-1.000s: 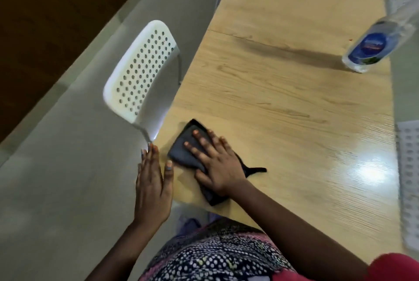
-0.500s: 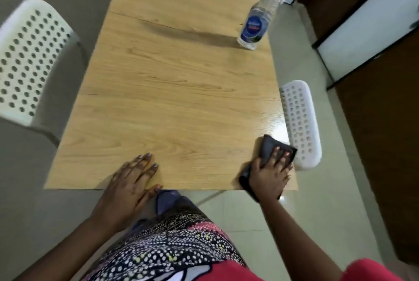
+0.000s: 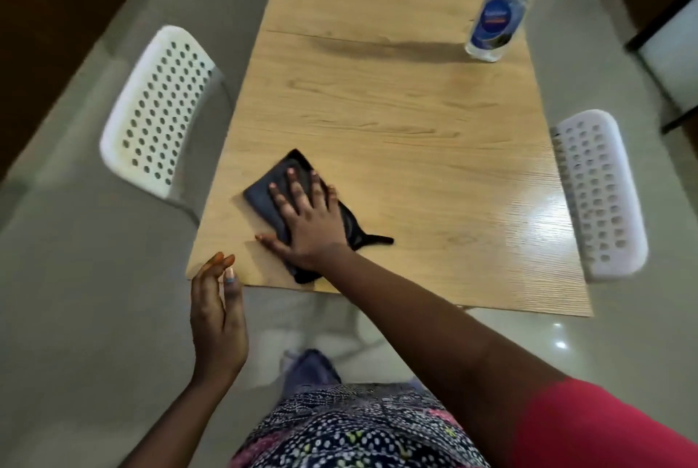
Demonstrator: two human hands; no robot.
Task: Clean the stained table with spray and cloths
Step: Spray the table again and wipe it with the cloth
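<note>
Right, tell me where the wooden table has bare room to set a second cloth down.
The wooden table lies bare between the dark folded cloth under the right hand and the clear spray bottle, and along the near right edge. It is crowded only at the near left corner, by the left hand.

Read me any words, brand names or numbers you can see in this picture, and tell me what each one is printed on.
Spray bottle, blue label: there is printing on it, but it is too blurred and small to read.
Table, dark cloth, white chairs: no text, numbers or signs visible.
Nothing legible anywhere else in the view.
</note>
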